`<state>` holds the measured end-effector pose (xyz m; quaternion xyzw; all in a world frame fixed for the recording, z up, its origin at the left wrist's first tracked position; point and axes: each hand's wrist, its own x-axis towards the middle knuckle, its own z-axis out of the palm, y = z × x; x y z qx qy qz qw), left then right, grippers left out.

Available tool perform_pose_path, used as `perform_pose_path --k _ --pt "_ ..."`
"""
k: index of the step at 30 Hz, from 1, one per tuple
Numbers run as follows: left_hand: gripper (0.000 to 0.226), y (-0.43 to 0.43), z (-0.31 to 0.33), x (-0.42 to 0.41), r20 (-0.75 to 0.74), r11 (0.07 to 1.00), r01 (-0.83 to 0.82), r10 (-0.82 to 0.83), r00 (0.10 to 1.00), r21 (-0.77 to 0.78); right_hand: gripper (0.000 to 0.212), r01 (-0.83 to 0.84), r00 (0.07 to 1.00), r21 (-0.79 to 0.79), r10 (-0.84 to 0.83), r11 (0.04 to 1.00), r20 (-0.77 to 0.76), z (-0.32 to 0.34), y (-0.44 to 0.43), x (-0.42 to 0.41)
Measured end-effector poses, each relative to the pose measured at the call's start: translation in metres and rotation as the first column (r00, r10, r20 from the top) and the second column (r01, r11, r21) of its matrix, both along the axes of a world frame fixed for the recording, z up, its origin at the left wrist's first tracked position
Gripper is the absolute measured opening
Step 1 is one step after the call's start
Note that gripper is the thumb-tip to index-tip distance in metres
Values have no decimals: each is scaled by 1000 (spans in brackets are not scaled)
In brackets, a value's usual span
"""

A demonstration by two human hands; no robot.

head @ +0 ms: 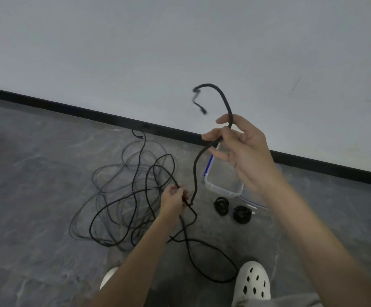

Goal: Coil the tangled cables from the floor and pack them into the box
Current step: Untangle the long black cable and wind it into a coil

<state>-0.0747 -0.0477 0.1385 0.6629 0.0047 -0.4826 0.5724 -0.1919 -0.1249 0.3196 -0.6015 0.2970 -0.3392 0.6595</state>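
Observation:
A black braided cable (pixel 195 171) runs between both hands. My right hand (pixel 237 142), raised in front of the wall, holds its upper part between thumb and fingers; the free end (pixel 199 94) curls up and left, blurred. My left hand (pixel 173 199), lower and near the floor, pinches the same cable where it meets the tangle. A tangle of black and grey cables (pixel 131 196) sprawls on the floor to the left. The clear plastic box (pixel 222 187) with a blue clip stands behind my right hand, partly hidden.
Two small coiled black cables (pixel 221 206) (pixel 242 213) lie on the floor in front of the box. The clear lid (pixel 255 204) lies to the box's right. A black skirting board (pixel 91 113) lines the wall. My white clogs (pixel 253 282) stand at the bottom.

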Motion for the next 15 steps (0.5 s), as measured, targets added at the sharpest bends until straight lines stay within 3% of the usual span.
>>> perform_pose_path --k 3,7,10,13,15 --pt "13 16 1 -8 138 995 -32 45 989 -97 20 39 999 -2 -40 999 -25 -2 -14 8" --pt "7 30 15 -19 391 996 43 -11 920 -73 17 57 994 9 -56 998 -94 1 -33 32" --pt "16 29 35 -36 520 981 181 -121 846 -66 14 47 990 31 -42 998 -135 6 -39 50" --pt "38 14 54 -55 644 921 390 -289 708 -17 14 -3 986 22 7 1000 -165 15 -36 67" --pt "33 2 66 -67 681 864 501 -393 618 44 15 -27 984 3 27 1000 -174 22 -32 76"
